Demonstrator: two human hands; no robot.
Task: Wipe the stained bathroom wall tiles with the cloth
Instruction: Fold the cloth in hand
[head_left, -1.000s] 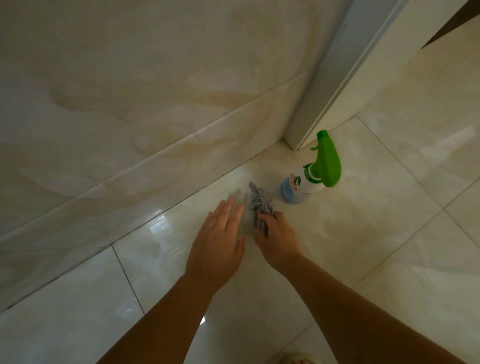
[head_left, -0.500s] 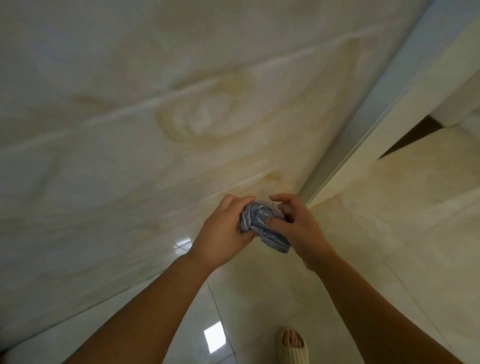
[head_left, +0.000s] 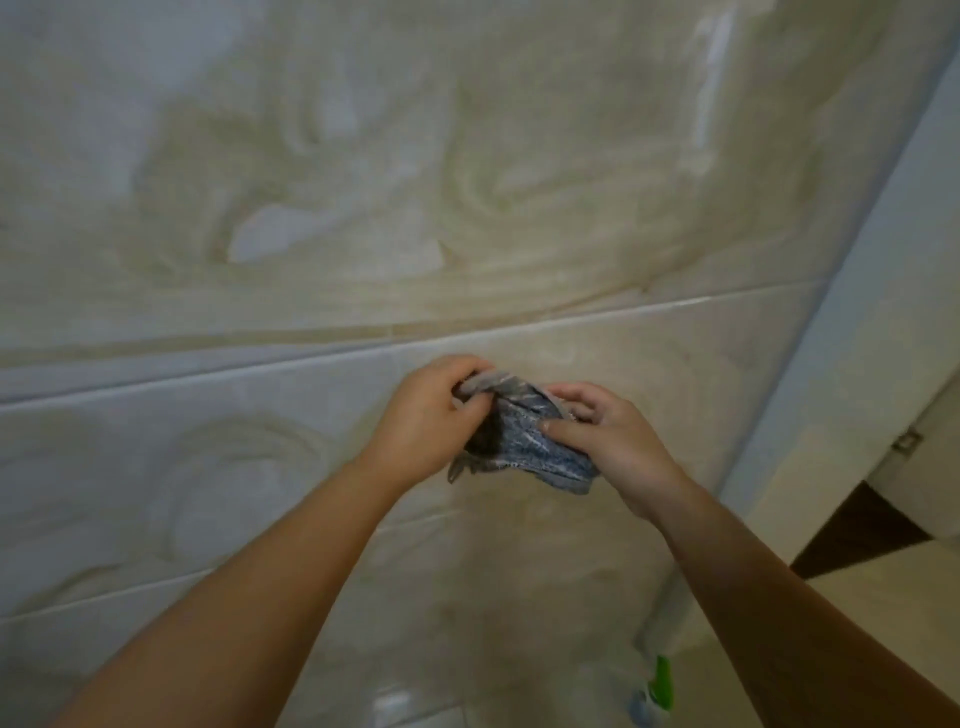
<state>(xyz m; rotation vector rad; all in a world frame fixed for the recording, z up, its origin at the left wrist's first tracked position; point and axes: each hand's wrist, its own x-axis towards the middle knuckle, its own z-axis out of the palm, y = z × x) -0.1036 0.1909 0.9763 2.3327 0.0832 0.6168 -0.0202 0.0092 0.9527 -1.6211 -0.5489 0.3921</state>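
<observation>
Your left hand (head_left: 426, 415) and your right hand (head_left: 608, 441) both pinch the bunched blue cloth (head_left: 524, 441) between them. It is in front of the stained wall tiles (head_left: 363, 208). A green spray bottle (head_left: 661, 691) sits low on the right.

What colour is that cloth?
The cloth is mottled blue and grey with pale flecks, shown best in the head view.

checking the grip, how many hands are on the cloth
2: the left hand grips the cloth at its left end, the right hand pinches its right side. Neither is hidden.
</observation>
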